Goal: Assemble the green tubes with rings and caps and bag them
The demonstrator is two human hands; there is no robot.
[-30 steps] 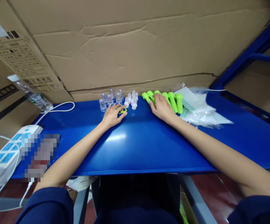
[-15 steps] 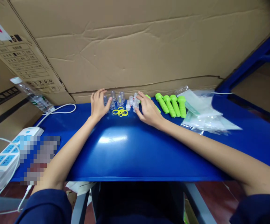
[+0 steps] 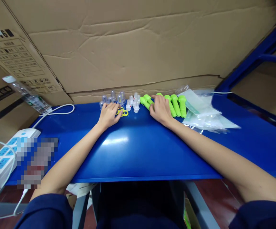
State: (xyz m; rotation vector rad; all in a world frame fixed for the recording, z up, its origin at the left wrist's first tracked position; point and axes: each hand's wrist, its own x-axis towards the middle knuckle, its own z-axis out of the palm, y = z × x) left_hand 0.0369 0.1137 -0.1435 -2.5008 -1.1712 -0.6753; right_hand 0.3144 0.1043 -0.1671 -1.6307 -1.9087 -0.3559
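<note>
My left hand [image 3: 109, 115] rests at the yellow rings [image 3: 125, 113], covering part of them. Its thumb is apart from the other fingers, and it appears to hold nothing. Just behind it stand several clear plastic domes [image 3: 120, 100]. To their right is a cluster of small clear-and-white caps [image 3: 136, 107]. My right hand [image 3: 161, 109] lies over the row of bright green flashlight-shaped handles [image 3: 175, 105], fingers spread. Its thumb side is close to another green handle [image 3: 147, 101]; whether it touches is unclear. The hand hides parts of the handles beneath it.
Clear plastic bags with pale contents [image 3: 206, 111] lie right of the handles. A water bottle [image 3: 30, 97], a white power strip [image 3: 2, 156], a cable and a pixelated object [image 3: 39, 159] are on the left. A cardboard wall [image 3: 128, 47] rises behind the blue table [image 3: 133, 152].
My left hand has shifted from the clear domes down to the yellow rings. My right hand has left the small caps and moved right, onto the green handles.
</note>
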